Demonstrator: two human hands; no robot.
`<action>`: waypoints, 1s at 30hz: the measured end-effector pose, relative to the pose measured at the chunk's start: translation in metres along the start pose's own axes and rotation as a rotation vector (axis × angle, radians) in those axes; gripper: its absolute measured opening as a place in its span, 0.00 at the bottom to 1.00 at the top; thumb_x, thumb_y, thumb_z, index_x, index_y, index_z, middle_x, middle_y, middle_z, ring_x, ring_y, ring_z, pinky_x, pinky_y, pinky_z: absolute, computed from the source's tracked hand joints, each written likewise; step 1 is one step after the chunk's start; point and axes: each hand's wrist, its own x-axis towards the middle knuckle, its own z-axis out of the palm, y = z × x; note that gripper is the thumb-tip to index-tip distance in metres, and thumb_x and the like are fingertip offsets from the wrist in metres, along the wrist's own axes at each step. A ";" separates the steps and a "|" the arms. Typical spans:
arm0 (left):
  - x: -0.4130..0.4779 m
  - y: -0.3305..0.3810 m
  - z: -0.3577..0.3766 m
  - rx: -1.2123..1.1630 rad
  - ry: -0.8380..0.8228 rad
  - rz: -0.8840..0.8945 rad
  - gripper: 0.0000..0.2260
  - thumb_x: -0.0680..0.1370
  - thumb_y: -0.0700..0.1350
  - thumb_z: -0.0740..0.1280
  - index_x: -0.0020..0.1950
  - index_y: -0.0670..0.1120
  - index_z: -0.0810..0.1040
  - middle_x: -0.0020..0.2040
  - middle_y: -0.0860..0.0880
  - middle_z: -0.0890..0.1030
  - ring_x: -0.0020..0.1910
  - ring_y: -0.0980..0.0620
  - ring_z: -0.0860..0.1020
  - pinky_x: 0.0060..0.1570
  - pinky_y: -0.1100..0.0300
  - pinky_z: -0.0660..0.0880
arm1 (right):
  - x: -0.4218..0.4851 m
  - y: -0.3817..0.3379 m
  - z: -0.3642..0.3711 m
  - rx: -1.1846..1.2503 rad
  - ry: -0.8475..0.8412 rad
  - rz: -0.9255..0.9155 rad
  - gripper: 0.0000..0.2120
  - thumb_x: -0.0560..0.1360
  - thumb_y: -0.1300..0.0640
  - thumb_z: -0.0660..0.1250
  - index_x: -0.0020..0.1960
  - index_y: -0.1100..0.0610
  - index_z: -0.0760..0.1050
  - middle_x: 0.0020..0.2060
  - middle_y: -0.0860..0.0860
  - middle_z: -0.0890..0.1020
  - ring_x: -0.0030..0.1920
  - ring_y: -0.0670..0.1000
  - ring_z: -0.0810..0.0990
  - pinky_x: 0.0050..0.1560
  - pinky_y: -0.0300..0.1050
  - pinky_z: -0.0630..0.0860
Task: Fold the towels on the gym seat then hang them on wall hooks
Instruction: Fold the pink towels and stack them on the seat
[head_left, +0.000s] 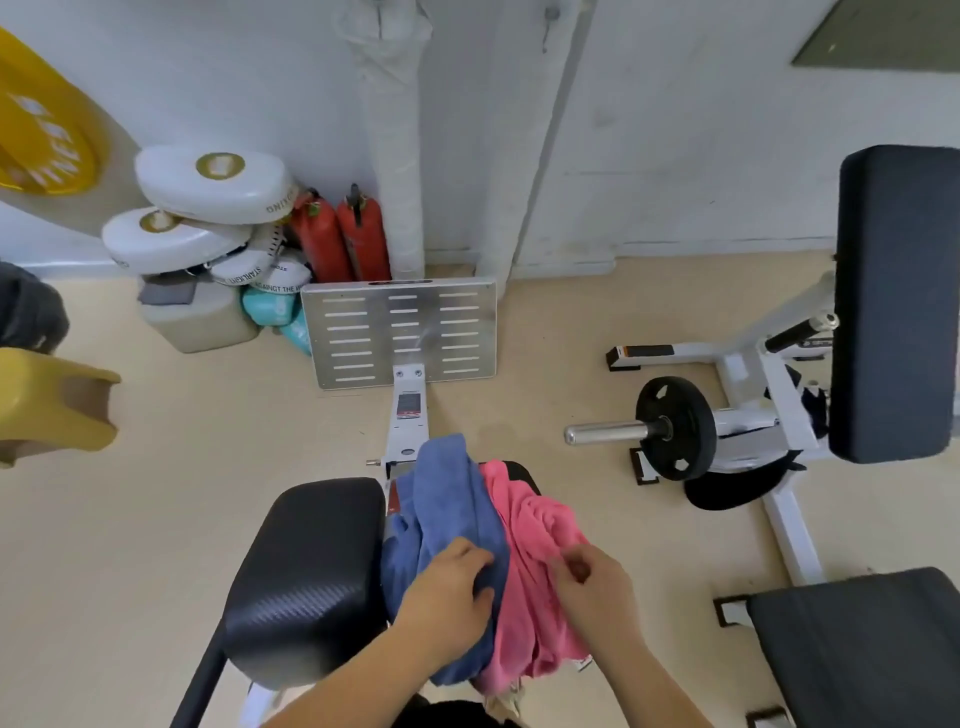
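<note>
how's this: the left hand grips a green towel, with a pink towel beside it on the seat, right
Wrong colour: in the head view the left hand grips a blue towel, not green. The pink towel lies beside it on the seat.

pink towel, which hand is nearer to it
Right. The right hand pinches the pink towel itself; the left hand grips the blue towel lying beside it.

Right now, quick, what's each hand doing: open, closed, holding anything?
Left hand: closed, gripping the blue towel.
Right hand: curled over the pink towel; whether it pinches the fabric cannot be told.
</note>
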 end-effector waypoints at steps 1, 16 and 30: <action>-0.002 -0.001 0.001 0.003 0.016 -0.010 0.17 0.81 0.48 0.64 0.70 0.50 0.75 0.65 0.54 0.74 0.59 0.53 0.77 0.58 0.59 0.75 | -0.002 -0.001 -0.005 0.064 -0.001 0.003 0.06 0.76 0.56 0.72 0.40 0.54 0.80 0.35 0.51 0.83 0.37 0.51 0.80 0.42 0.46 0.78; -0.037 0.113 -0.025 -0.172 0.391 0.050 0.16 0.81 0.42 0.67 0.69 0.50 0.78 0.60 0.61 0.78 0.59 0.63 0.77 0.62 0.68 0.72 | -0.050 -0.030 -0.200 0.126 -0.282 -0.495 0.06 0.67 0.68 0.61 0.42 0.63 0.72 0.34 0.51 0.72 0.35 0.46 0.69 0.37 0.40 0.66; -0.084 0.290 -0.092 -0.088 0.301 0.469 0.08 0.71 0.39 0.72 0.41 0.53 0.82 0.32 0.55 0.80 0.31 0.62 0.74 0.34 0.67 0.72 | -0.098 -0.067 -0.344 -0.260 -0.036 -0.796 0.03 0.70 0.51 0.75 0.38 0.46 0.82 0.33 0.47 0.82 0.33 0.41 0.76 0.37 0.39 0.76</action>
